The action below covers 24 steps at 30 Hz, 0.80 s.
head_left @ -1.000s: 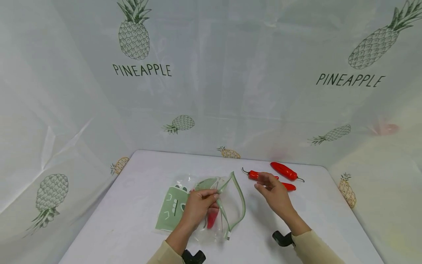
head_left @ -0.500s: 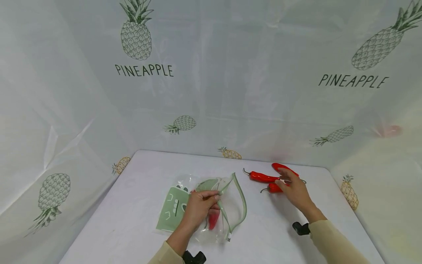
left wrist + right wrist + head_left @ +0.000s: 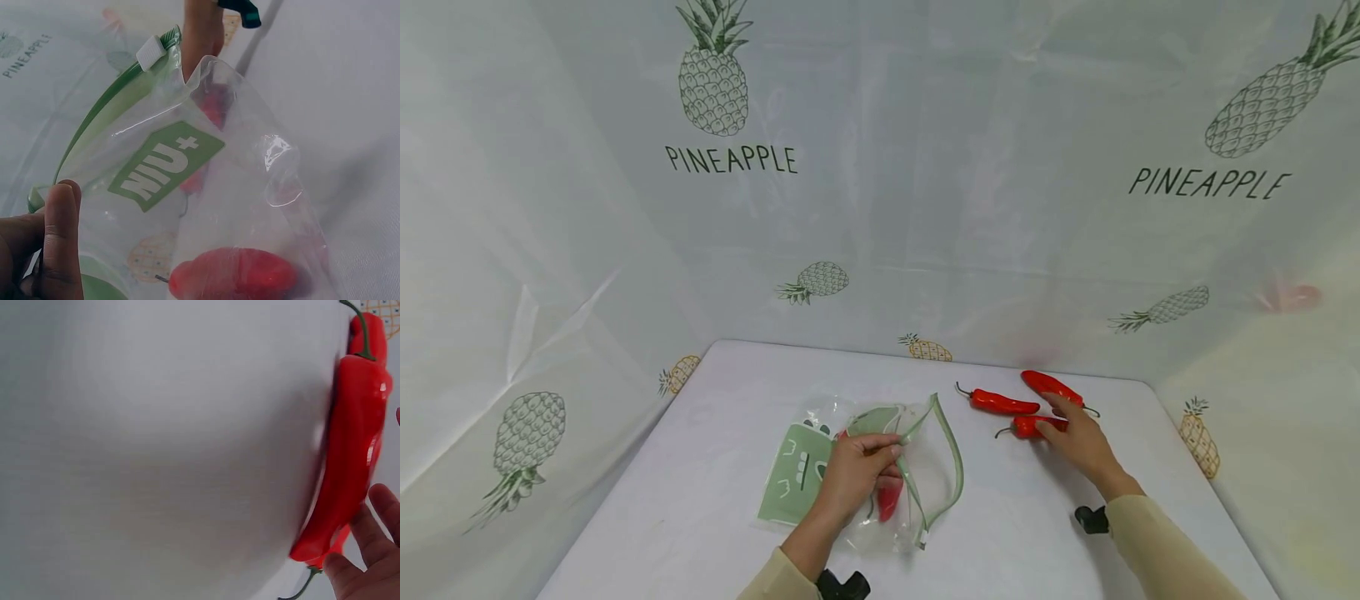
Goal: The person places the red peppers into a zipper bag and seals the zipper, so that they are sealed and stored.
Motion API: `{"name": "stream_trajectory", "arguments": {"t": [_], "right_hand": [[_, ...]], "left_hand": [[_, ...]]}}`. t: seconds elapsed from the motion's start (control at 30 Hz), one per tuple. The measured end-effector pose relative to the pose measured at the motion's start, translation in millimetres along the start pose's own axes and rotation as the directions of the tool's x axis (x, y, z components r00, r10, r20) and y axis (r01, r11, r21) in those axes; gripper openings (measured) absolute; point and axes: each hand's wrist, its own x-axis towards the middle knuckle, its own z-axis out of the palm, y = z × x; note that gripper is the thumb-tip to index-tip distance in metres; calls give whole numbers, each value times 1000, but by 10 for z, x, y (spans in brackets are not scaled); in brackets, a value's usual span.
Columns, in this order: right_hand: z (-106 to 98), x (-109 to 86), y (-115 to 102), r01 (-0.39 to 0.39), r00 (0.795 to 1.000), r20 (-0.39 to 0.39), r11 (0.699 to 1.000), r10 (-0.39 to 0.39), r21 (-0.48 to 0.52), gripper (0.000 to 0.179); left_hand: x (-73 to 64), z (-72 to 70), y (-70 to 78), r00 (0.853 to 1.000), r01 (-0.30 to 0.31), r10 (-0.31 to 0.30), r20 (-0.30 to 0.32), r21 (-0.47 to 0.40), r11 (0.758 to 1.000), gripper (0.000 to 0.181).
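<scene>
My left hand [image 3: 850,473] pinches the green-edged mouth of a clear slider zip bag [image 3: 792,483] between thumb and fingers. The mouth gapes to the right, with a white slider [image 3: 151,54] at one end of its seal. Inside the bag lies a red chili pepper [image 3: 234,275], seen through the plastic. My right hand [image 3: 1084,450] is at the pointed end of the nearest loose red chili pepper [image 3: 1028,427]. Its thumb and fingers are spread on either side of that tip, as the right wrist view shows.
Two more red chili peppers lie just behind, one at the left [image 3: 1000,403] and one by the back edge [image 3: 1051,386]. They rest on a white table [image 3: 722,392]. A translucent pineapple-print curtain [image 3: 880,208] surrounds the table's back and sides.
My right hand has moved right across the peppers and come down at the tip of the nearest one. The left hand keeps its pinch on the bag in the same place.
</scene>
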Motion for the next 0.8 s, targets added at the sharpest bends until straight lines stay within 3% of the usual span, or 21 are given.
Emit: {"name": "stream_trajectory", "arguments": {"t": [0.17, 0.5, 0.8], "right_hand": [[24, -50, 60, -24, 999, 22, 1000, 24, -18, 72], [98, -238, 20, 28, 999, -19, 999, -28, -35, 66], [255, -400, -161, 44, 999, -25, 997, -43, 57, 60]], "left_hand": [[0, -1, -3, 1000, 5, -5, -2, 5, 1000, 25], [-2, -3, -27, 1000, 15, -15, 2, -7, 1000, 25], [13, -3, -65, 1000, 20, -20, 8, -17, 1000, 26]]}}
